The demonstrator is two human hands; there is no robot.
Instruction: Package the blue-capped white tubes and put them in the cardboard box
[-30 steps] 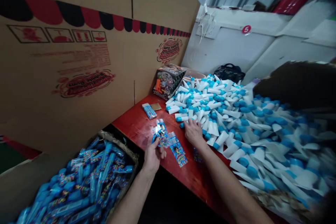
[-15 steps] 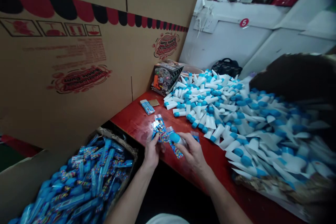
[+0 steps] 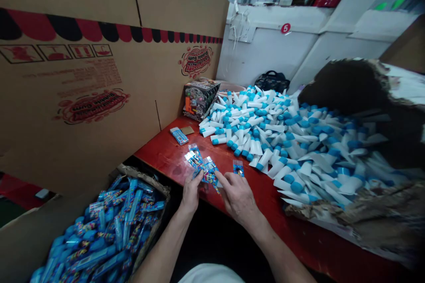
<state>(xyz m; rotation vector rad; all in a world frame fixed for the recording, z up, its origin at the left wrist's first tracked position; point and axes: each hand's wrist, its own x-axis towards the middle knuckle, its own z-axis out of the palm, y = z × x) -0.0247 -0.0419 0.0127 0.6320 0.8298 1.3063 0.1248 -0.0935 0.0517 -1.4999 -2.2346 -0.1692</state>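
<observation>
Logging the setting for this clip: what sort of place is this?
Probably a small packing workshop for confectionery: a red table holds small printed packets and a heap of loose white tubes with blue caps, beside a cardboard box full of wrapped tubes and a carton panel printed "Bubble Gum".

Packets (image 3: 195,158) look like glossy plastic.

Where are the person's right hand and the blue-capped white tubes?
Right hand (image 3: 236,196), head view, back of the hand.
Blue-capped white tubes (image 3: 262,128), head view, middle of the pile.
</observation>
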